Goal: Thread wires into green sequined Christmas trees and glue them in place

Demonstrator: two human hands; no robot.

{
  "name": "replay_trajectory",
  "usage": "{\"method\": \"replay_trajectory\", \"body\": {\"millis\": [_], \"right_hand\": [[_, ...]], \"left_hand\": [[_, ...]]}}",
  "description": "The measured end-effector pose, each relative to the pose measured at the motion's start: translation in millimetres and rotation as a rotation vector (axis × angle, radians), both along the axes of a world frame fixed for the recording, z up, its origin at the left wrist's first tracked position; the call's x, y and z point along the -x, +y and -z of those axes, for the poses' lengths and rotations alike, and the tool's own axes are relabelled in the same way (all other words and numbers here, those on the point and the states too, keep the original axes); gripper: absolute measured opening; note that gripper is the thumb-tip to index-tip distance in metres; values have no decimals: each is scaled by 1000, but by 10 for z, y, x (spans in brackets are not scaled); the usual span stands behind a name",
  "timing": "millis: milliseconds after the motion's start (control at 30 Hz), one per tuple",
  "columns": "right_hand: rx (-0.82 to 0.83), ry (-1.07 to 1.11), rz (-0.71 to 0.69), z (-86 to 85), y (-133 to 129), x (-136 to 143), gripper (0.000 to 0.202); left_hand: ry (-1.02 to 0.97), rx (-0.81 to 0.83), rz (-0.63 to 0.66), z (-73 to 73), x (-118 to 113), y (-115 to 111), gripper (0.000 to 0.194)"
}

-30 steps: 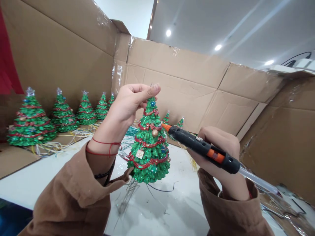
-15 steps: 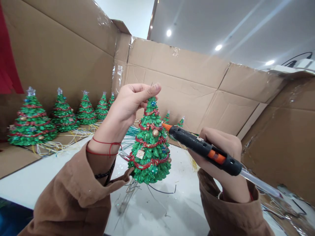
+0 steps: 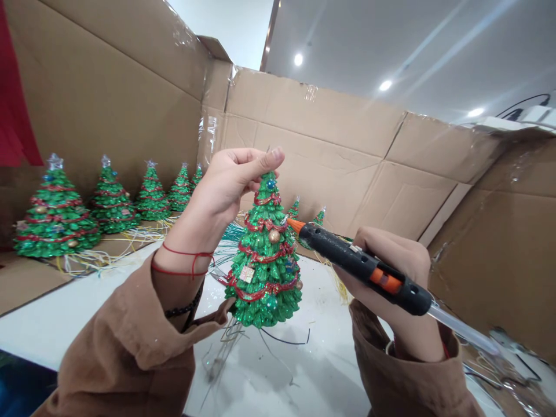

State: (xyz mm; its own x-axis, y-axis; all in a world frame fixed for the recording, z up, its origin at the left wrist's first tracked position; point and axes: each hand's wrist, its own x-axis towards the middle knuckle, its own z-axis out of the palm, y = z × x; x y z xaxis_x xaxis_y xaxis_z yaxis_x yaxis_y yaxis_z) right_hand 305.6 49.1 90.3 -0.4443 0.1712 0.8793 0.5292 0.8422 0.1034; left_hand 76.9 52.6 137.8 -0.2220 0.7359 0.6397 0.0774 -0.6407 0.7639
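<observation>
A small green Christmas tree [image 3: 264, 260] with red garlands, baubles and a pale gift box is held upright in front of me. My left hand [image 3: 243, 174] pinches it at the very top, thumb and fingers closed there. In my right hand [image 3: 386, 260] is a black and orange hot glue gun [image 3: 365, 269], with a clear glue stick [image 3: 464, 330] poking out of its rear. Its orange nozzle [image 3: 294, 225] is at the tree's upper right side; whether it touches cannot be told. The fingers on the gun's handle are partly hidden behind it.
Several similar trees [image 3: 56, 214] with silvery stars line the left, and others [image 3: 320, 216] stand behind the held one. Cardboard walls [image 3: 313, 139] surround the white table [image 3: 339, 359]. Loose wires [image 3: 130, 246] lie at the left, and dark wire bits [image 3: 286, 340] below the tree.
The rear of the glue gun has dipped slightly downward and to the right, while its nozzle stays at the same place on the tree. My left hand has hardly moved.
</observation>
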Motion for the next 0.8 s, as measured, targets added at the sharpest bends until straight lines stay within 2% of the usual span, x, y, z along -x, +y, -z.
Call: {"method": "replay_trajectory", "body": {"millis": [300, 800], "right_hand": [[23, -13, -35, 10, -7, -10, 28], [-3, -11, -1, -8, -21, -15, 29]], "left_hand": [[11, 16, -27, -4, -7, -9, 26], [1, 10, -17, -12, -6, -17, 26]]}}
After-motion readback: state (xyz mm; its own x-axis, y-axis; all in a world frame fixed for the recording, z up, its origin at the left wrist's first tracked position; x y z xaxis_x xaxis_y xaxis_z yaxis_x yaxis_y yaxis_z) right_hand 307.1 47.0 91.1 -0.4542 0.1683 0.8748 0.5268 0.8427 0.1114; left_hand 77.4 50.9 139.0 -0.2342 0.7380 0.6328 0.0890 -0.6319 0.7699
